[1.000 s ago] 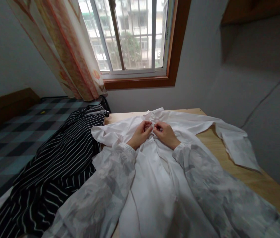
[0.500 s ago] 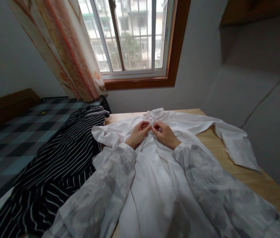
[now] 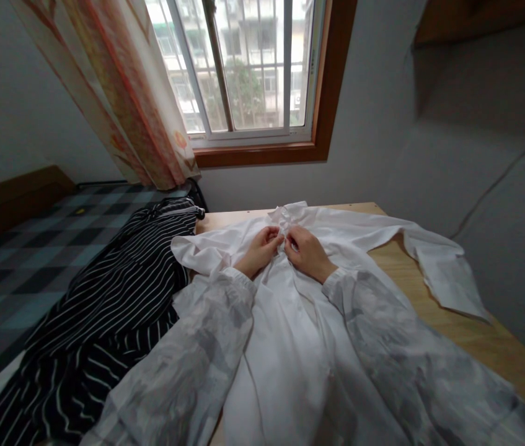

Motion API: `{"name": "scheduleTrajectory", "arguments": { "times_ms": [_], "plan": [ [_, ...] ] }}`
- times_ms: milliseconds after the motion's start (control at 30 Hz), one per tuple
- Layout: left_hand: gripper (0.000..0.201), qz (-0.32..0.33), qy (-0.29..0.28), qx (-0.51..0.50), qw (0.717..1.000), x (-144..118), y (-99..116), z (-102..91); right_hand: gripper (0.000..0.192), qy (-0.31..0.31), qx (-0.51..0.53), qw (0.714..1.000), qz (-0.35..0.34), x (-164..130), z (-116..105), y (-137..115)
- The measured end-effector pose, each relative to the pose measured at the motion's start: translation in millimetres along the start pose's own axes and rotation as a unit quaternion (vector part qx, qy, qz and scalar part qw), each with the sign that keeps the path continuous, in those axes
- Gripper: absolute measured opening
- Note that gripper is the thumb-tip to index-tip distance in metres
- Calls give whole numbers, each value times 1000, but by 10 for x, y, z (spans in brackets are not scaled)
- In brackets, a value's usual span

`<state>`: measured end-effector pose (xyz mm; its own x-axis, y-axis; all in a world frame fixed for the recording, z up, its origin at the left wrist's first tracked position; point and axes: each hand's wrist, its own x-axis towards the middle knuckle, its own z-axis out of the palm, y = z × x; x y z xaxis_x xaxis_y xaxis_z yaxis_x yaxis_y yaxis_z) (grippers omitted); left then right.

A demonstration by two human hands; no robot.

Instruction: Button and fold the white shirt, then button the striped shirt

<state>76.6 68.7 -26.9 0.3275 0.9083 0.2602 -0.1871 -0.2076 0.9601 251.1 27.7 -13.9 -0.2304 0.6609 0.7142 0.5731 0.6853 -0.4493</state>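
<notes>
The left hand and right hand meet fingertip to fingertip, both pinching the white shirt just below its collar. The shirt lies spread on the tabletop, with a striped garment to its left.

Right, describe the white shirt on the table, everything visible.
The white long-sleeved cloth shirt lies front up on the light wooden table, collar toward the window, creased. One sleeve stretches right, its cuff at the table edge; the other bunches left against the black-and-white striped garment. The left hand and right hand pinch its front just below the collar.
</notes>
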Motion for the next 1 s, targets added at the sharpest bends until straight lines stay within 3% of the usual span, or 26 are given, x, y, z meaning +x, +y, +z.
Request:
{"name": "scheduleTrajectory", "arguments": {
  "times_ms": [200, 400, 633, 833, 1000],
  "plan": [
    [44, -8, -6, -16, 1000, -51, 124, 23, 16, -12, 82, 995, 52, -12, 5, 46],
    [50, -5, 23, 73, 997, -114, 218, 33, 20, -13, 147, 986, 79, -8, -16, 116],
    [47, 19, 15, 145, 989, -130, 223, 36, 22, -22, 143, 987, 76, -12, -15, 126],
    [27, 114, 32, 259, 958, -156, 256, 95, 16, -19, 102, 993, 53, -12, -7, 122],
    [27, 102, 20, 255, 961, -151, 267, 99, 12, -16, 49, 997, 53, -31, 18, 99]
  ]
}}
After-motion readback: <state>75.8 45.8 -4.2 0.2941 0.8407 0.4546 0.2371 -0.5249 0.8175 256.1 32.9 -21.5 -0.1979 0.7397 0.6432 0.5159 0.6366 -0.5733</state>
